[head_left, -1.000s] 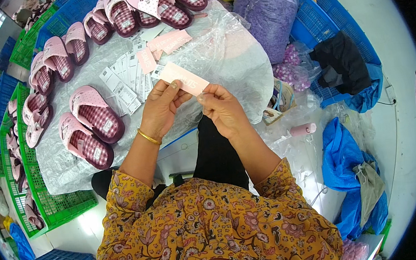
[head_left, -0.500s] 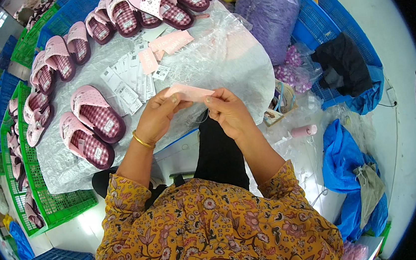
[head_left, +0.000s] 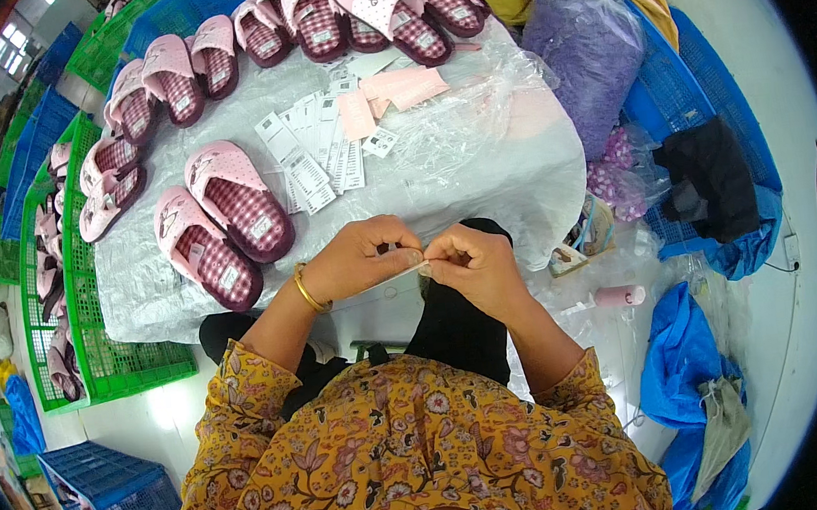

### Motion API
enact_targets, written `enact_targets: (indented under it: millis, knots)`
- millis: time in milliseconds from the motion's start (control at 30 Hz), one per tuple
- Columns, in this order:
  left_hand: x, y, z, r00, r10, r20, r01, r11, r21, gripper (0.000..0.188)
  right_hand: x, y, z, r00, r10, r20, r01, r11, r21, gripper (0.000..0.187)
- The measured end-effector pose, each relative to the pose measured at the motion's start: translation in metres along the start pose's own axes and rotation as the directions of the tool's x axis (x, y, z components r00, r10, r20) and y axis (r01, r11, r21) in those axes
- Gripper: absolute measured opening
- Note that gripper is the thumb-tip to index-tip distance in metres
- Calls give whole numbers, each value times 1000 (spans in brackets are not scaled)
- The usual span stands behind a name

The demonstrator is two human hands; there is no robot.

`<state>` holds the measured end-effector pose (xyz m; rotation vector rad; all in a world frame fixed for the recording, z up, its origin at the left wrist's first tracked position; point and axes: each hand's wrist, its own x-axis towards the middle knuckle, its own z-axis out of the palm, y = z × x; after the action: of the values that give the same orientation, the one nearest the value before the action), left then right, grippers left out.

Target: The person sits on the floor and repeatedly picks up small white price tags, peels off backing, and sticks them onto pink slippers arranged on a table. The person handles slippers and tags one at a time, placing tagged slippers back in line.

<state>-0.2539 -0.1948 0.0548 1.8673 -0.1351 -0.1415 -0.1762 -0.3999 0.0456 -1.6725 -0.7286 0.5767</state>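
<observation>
Between my two hands is a pink card (head_left: 394, 280), seen almost edge-on as a thin pale strip. My left hand (head_left: 361, 257), with a gold bangle at the wrist, pinches it with curled fingers. My right hand (head_left: 474, 262) pinches its right end, the fingertips of both hands meeting there. Beyond the hands, on the plastic-covered table (head_left: 441, 188), lie more pink cards (head_left: 402, 88) and a fan of white printed labels (head_left: 306, 162). A pair of pink slippers (head_left: 219, 224) with checked insoles rests to the left of the labels.
More pink slippers (head_left: 317, 23) line the table's far and left edges. A green crate (head_left: 91, 325) with slippers stands at left, a blue crate (head_left: 122, 499) below it. At right are a bag of purple material (head_left: 586, 51), black cloth (head_left: 706, 182) and blue sheeting (head_left: 679, 357).
My hands have come nearer my body and closer together. The pink card has turned from showing its face to edge-on. The whole view has shifted, with the table appearing further right.
</observation>
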Motion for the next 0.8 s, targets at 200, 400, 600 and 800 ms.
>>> enact_targets:
  millis: [200, 400, 600, 800]
  knots:
    - [-15, 8, 0, 966, 203, -159, -122, 903, 412, 8, 4, 1, -11, 987, -56, 148, 73, 991, -111, 18]
    - [-22, 9, 0, 946, 222, -236, -110, 905, 410, 10, 15, 7, 16, 980, 93, 178, -138, 956, 259, 24]
    - [-21, -7, -32, 827, 349, -442, 157, 611, 776, 35, 21, 23, 25, 990, 87, 107, -112, 962, 251, 21]
    - [-9, -43, -53, 852, 233, -468, 398, 293, 870, 41, 25, 28, 27, 993, 93, 70, -111, 944, 312, 20]
